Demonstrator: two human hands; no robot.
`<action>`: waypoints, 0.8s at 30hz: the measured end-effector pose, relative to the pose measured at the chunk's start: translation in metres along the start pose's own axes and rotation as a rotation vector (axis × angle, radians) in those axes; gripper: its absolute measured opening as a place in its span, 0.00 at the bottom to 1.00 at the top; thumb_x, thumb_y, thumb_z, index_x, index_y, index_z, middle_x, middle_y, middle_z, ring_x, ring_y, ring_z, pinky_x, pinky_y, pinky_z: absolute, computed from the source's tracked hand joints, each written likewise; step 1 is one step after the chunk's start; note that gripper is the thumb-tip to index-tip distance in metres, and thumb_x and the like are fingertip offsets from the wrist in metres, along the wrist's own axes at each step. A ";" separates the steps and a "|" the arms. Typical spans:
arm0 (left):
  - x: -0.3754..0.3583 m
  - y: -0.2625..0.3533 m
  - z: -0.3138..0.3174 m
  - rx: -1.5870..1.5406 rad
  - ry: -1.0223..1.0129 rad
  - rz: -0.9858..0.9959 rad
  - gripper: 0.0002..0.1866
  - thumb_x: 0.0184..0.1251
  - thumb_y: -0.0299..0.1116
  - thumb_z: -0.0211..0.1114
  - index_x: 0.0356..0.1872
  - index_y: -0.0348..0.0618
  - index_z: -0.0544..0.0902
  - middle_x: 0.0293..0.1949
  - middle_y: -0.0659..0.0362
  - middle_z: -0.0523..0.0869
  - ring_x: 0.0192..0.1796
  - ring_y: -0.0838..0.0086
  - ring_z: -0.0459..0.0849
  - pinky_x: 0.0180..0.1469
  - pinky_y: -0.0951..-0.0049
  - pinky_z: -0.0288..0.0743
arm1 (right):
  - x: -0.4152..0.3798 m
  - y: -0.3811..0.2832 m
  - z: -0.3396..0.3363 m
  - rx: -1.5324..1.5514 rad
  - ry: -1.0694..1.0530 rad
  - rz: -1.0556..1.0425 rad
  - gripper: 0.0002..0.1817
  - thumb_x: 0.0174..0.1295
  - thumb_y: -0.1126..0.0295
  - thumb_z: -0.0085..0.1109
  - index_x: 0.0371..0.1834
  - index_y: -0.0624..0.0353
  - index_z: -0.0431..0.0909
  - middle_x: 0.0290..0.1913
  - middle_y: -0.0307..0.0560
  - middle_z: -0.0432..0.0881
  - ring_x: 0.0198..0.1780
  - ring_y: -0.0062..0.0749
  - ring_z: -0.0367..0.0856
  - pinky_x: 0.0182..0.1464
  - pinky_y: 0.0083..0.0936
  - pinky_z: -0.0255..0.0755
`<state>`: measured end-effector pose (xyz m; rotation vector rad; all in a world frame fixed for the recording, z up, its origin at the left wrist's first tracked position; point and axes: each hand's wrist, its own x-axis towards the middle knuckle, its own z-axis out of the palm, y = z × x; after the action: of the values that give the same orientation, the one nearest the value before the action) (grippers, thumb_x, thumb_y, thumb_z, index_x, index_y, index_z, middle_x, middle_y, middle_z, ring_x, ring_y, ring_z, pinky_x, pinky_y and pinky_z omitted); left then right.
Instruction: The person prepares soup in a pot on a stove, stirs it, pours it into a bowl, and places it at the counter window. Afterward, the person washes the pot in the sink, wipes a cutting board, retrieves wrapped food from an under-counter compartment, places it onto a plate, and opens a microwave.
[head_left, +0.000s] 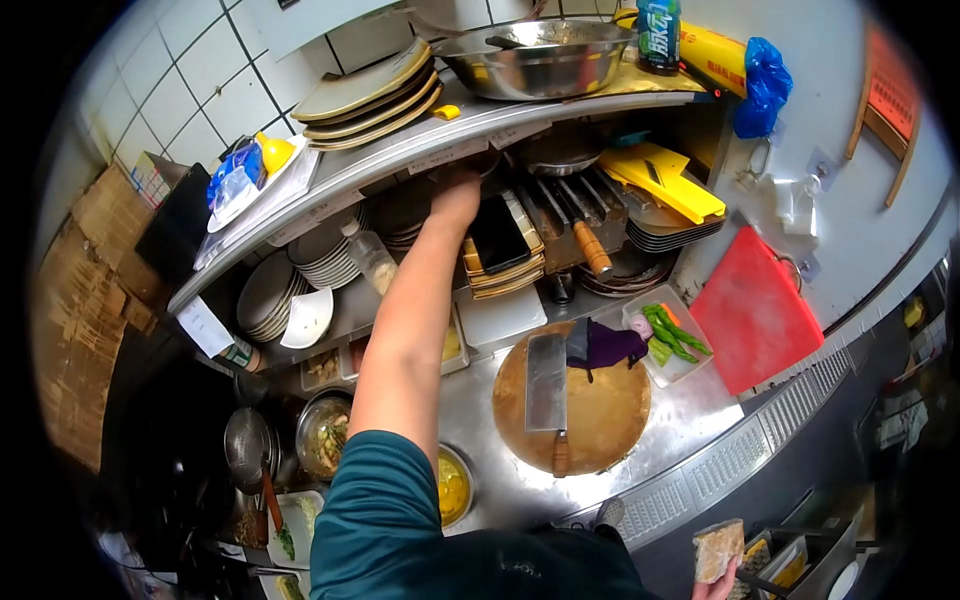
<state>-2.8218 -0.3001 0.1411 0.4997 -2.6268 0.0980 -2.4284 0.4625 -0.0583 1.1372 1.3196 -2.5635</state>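
My left arm stretches up to the shelf, where my left hand (457, 197) reaches in under the upper board. Its fingers are lost in shadow, so what they touch is hidden. Just right of it, a black phone (499, 236) lies on a stack of square dishes (508, 284). At the lower right, my right hand (722, 586) is closed around a pale, brownish block (717, 550), which looks wrapped in plastic. On the round chopping board (610, 420) lie a cleaver (546, 385) with a wooden handle and a dark purple cloth-like item (608, 345).
A tray of green peppers (672, 335) stands beside the board, near a red cutting board (757, 310). Plates (370, 95) and a steel bowl (540, 62) sit on the upper shelf. A bowl of yellow liquid (453, 487) and pans (250, 450) are at left.
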 end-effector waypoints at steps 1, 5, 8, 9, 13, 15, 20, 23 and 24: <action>-0.008 0.002 -0.003 -0.011 0.057 -0.052 0.17 0.72 0.31 0.49 0.52 0.42 0.85 0.57 0.41 0.84 0.59 0.48 0.83 0.63 0.53 0.76 | -0.002 -0.001 0.005 -0.005 0.008 -0.009 0.34 0.72 0.54 0.60 0.76 0.57 0.63 0.72 0.52 0.72 0.70 0.43 0.72 0.72 0.40 0.70; -0.045 0.007 -0.055 0.001 -0.085 -0.314 0.19 0.71 0.31 0.52 0.59 0.41 0.82 0.62 0.42 0.81 0.63 0.51 0.82 0.65 0.54 0.76 | -0.009 0.000 0.010 0.011 0.023 0.003 0.35 0.71 0.55 0.61 0.76 0.57 0.64 0.71 0.52 0.72 0.70 0.43 0.73 0.72 0.41 0.69; -0.045 -0.031 -0.030 0.081 -0.481 -0.371 0.22 0.71 0.31 0.55 0.64 0.38 0.78 0.65 0.42 0.79 0.65 0.52 0.81 0.65 0.56 0.76 | 0.005 0.005 -0.010 0.036 -0.036 0.028 0.35 0.70 0.55 0.62 0.76 0.57 0.63 0.72 0.52 0.72 0.70 0.43 0.73 0.72 0.41 0.69; -0.046 -0.042 -0.015 0.090 -0.363 -0.358 0.20 0.71 0.32 0.55 0.61 0.41 0.81 0.62 0.44 0.81 0.63 0.53 0.82 0.62 0.55 0.78 | 0.008 0.008 -0.011 0.044 -0.083 0.033 0.36 0.70 0.55 0.63 0.77 0.56 0.63 0.72 0.51 0.72 0.70 0.42 0.72 0.72 0.41 0.69; -0.046 -0.043 -0.016 0.053 -0.100 -0.309 0.20 0.73 0.33 0.52 0.62 0.45 0.81 0.61 0.47 0.83 0.62 0.52 0.83 0.61 0.55 0.79 | 0.004 0.013 -0.010 0.098 -0.175 0.015 0.34 0.72 0.56 0.60 0.76 0.57 0.63 0.72 0.52 0.72 0.71 0.43 0.72 0.73 0.42 0.68; -0.039 -0.042 -0.028 -0.030 -0.055 -0.323 0.22 0.74 0.34 0.51 0.66 0.45 0.77 0.63 0.46 0.81 0.63 0.50 0.81 0.62 0.56 0.77 | -0.002 0.017 -0.009 0.135 -0.198 -0.002 0.32 0.73 0.57 0.57 0.76 0.58 0.63 0.72 0.52 0.72 0.71 0.44 0.72 0.73 0.43 0.68; -0.002 -0.084 -0.005 -0.038 0.311 -0.484 0.28 0.76 0.47 0.47 0.73 0.47 0.69 0.73 0.48 0.71 0.72 0.52 0.72 0.69 0.53 0.69 | -0.007 0.024 -0.011 0.228 -0.290 -0.044 0.29 0.76 0.60 0.52 0.75 0.60 0.64 0.72 0.53 0.72 0.71 0.47 0.72 0.74 0.45 0.66; -0.004 -0.085 -0.027 0.248 0.072 -0.460 0.27 0.76 0.51 0.47 0.64 0.46 0.79 0.70 0.47 0.75 0.70 0.54 0.74 0.65 0.52 0.72 | -0.016 0.030 -0.014 0.293 -0.222 -0.006 0.27 0.77 0.61 0.50 0.74 0.61 0.65 0.72 0.54 0.73 0.71 0.47 0.72 0.74 0.45 0.66; -0.010 -0.090 -0.005 0.002 0.364 -0.431 0.25 0.75 0.50 0.50 0.53 0.41 0.85 0.60 0.47 0.84 0.61 0.56 0.83 0.59 0.55 0.78 | -0.024 0.027 -0.007 0.279 -0.199 0.007 0.26 0.77 0.61 0.50 0.73 0.61 0.66 0.71 0.54 0.74 0.70 0.46 0.74 0.74 0.44 0.66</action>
<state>-2.7786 -0.3803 0.1398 0.9394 -2.1174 0.0473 -2.3970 0.4437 -0.0647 0.8841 0.9370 -2.8328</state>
